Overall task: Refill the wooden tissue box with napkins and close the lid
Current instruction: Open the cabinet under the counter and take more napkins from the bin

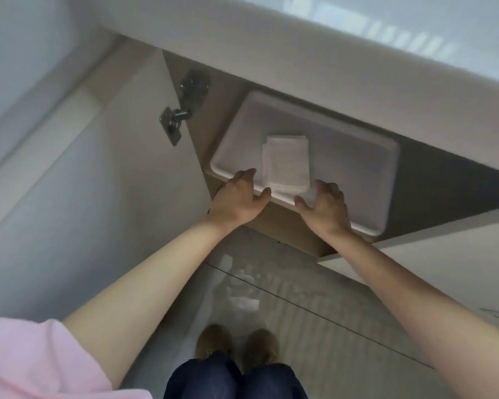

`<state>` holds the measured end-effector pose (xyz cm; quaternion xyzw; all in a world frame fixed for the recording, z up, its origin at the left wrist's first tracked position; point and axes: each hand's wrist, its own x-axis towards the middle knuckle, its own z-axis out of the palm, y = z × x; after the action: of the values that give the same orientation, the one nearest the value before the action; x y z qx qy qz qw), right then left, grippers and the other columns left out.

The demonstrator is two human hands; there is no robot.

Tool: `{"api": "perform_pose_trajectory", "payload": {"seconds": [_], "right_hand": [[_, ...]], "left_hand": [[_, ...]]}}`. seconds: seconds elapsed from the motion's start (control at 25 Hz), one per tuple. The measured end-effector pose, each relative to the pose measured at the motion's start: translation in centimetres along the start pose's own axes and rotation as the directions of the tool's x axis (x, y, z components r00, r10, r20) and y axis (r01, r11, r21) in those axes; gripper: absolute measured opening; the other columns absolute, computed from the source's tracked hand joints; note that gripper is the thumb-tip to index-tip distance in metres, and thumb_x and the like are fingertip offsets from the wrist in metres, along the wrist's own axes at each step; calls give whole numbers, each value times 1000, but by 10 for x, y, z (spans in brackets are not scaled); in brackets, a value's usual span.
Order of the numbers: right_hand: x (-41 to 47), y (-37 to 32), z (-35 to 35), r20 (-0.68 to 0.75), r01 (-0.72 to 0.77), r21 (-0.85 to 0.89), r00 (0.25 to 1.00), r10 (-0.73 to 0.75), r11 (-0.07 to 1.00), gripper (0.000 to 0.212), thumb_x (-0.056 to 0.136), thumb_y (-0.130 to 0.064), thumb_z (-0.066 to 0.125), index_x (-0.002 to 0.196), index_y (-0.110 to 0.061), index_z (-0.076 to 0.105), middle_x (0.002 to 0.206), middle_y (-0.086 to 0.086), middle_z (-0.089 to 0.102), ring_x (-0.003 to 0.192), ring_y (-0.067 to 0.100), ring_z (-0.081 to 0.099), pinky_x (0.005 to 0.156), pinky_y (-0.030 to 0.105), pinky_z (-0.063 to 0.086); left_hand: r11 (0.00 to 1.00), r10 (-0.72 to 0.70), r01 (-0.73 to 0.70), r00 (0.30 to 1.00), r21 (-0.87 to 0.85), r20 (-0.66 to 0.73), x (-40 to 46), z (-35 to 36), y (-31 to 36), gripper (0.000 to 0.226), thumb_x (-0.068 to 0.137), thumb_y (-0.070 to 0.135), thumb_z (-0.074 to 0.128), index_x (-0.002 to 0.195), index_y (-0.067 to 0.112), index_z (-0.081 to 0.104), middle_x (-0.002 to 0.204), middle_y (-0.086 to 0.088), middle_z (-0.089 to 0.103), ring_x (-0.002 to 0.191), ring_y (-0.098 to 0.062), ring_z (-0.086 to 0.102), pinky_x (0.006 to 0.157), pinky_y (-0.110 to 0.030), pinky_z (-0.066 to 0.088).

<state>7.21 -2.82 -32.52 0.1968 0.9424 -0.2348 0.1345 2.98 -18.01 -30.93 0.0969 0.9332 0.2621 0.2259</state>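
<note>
A small stack of white folded napkins [287, 162] lies in a white plastic tray [355, 168] on the shelf of an open cabinet under a counter. My left hand [238, 198] is on the tray's front rim near its left corner, fingers bent over the edge. My right hand [326, 208] is on the same rim just right of the napkins, thumb spread along the edge. Neither hand touches the napkins. No wooden tissue box is in view.
The cabinet door [133, 174] stands open to the left, with a metal hinge [177, 119] at its edge. A white counter [329, 53] overhangs the shelf. Below are a glossy tiled floor [314, 312], my dark trousers and brown shoes [236, 347].
</note>
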Motion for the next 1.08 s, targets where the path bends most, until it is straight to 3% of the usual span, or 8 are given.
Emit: {"api": "perform_pose_trajectory", "payload": {"seconds": [0.08, 0.16, 0.4, 0.6, 0.72, 0.96, 1.08], "right_hand": [[25, 4, 9, -10, -87, 56, 996, 87, 995, 49, 92, -35, 49, 125, 0, 44, 129, 22, 45, 120, 37, 43, 99, 43, 41], [47, 6, 16, 0, -158, 95, 987, 159, 983, 52, 92, -37, 48, 125, 2, 43, 130, 22, 45, 120, 37, 45, 100, 44, 41], [85, 3, 28, 2, -148, 98, 989, 149, 984, 61, 87, -41, 56, 126, 3, 44, 131, 21, 48, 121, 37, 46, 98, 42, 43], [98, -18, 36, 49, -310, 137, 951, 306, 941, 65, 80, -30, 69, 129, 1, 38, 134, 19, 47, 124, 37, 44, 101, 41, 40], [106, -20, 33, 106, -322, 223, 946, 305, 920, 54, 79, -21, 69, 125, -3, 47, 131, 16, 54, 120, 34, 50, 99, 38, 45], [72, -20, 14, 185, -293, 620, 956, 228, 728, 48, 82, -8, 64, 127, -2, 47, 129, 16, 55, 117, 29, 53, 89, 30, 44], [35, -24, 2, 227, -311, 725, 950, 213, 615, 45, 83, -6, 62, 126, -3, 48, 126, 16, 58, 115, 29, 54, 95, 35, 46]], "left_hand": [[984, -68, 68, 998, -167, 6, 20, 11, -4, 55, 94, 32, 44, 140, 5, 31, 142, -13, 43, 128, -27, 44, 100, -28, 37], [968, -105, 109, 994, -224, 32, 40, 21, -3, 47, 95, 29, 43, 133, 2, 38, 135, -15, 50, 122, -27, 48, 90, -23, 38], [991, -132, 132, 991, -8, 29, 79, 38, 0, 41, 94, 37, 41, 118, 4, 48, 122, -14, 57, 112, -30, 54, 93, -36, 42], [986, -168, 167, 985, -26, -28, 84, 43, 2, 35, 92, 33, 46, 118, 9, 48, 120, -11, 60, 113, -30, 55, 93, -37, 37], [978, -195, 195, 981, -75, 0, 86, 41, 1, 33, 91, 27, 48, 119, 9, 47, 121, -11, 60, 114, -29, 54, 94, -36, 37], [877, -234, 237, 970, -418, 60, 66, 28, 7, 40, 90, 18, 54, 128, 6, 45, 131, -12, 56, 120, -27, 52, 94, -26, 41], [775, -276, 287, 955, -563, 107, 36, 19, 10, 45, 89, 18, 57, 130, 6, 44, 133, -13, 53, 121, -27, 50, 97, -28, 40]]}}
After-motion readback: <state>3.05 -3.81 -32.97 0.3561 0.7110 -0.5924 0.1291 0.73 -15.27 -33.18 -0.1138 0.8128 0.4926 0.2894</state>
